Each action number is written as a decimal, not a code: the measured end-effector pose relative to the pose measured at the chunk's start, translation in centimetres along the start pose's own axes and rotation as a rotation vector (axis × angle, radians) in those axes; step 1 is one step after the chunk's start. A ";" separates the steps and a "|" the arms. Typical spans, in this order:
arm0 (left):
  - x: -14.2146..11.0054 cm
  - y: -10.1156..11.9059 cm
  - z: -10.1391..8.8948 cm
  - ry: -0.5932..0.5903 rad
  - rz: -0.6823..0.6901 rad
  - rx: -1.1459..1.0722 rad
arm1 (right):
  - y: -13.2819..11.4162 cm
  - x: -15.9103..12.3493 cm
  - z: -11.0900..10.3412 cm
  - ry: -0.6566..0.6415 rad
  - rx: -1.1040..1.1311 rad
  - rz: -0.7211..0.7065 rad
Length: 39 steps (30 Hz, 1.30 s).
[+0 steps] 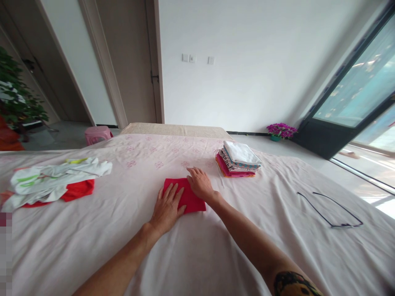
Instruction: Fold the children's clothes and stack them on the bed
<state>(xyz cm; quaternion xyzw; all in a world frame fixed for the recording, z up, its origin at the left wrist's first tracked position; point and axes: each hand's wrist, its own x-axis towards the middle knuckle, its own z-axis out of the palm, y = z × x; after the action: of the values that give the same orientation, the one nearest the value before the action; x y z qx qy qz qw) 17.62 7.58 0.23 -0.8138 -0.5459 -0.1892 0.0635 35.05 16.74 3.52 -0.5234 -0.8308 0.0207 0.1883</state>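
Observation:
A red cloth [195, 204], folded into a flat rectangle, lies on the pale pink bed sheet [197, 255] in front of me. My left hand [167, 207] rests flat on its left part with the fingers spread. Over its upper right part lies my right hand [200, 184], fingers stretched out toward the far edge. Just beyond that hand, to the right, stands a neat stack of folded clothes [240, 158] with a white piece on top. Off to the left is a loose heap of unfolded clothes [58, 181], white, green and red.
A pair of glasses [335, 209] with dark frames lies on the sheet at the right. Behind the bed are a pink stool [98, 135], a beige covered surface [179, 130], and a pot of purple flowers [281, 130]. A leafy plant [18, 90] stands at far left.

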 end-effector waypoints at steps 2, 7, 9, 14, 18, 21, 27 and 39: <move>-0.1 0.0 0.2 -0.001 -0.013 0.005 | -0.1 -0.9 0.7 -0.082 -0.002 -0.064; -0.4 -1.0 0.5 0.005 -0.031 -0.088 | 1.4 -2.1 1.5 -0.208 -0.015 -0.011; -0.3 -2.2 0.5 0.057 -0.071 -0.166 | 2.1 -2.1 1.2 -0.192 -0.017 0.034; 0.3 -5.5 0.6 0.284 -0.287 -0.322 | 3.5 -2.9 -0.7 -0.043 0.067 0.273; 0.5 -5.5 0.6 0.339 -0.224 -0.279 | 4.0 -3.4 -2.1 -0.192 0.430 0.490; 0.4 -4.6 0.8 0.269 -0.174 -0.164 | 3.5 -3.0 -2.4 -0.369 0.588 0.549; 0.2 -4.0 0.8 0.146 -0.197 -0.081 | 1.8 -1.5 -2.6 -0.457 0.715 0.626; 0.1 -4.3 0.7 0.139 -0.174 -0.096 | -0.4 -1.0 -3.2 -0.447 0.844 0.751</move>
<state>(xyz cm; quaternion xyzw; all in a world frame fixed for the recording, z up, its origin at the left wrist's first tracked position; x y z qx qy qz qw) 13.93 9.60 -0.84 -0.7504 -0.5990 -0.2760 0.0454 36.19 15.19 6.28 -0.6440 -0.5288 0.5226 0.1804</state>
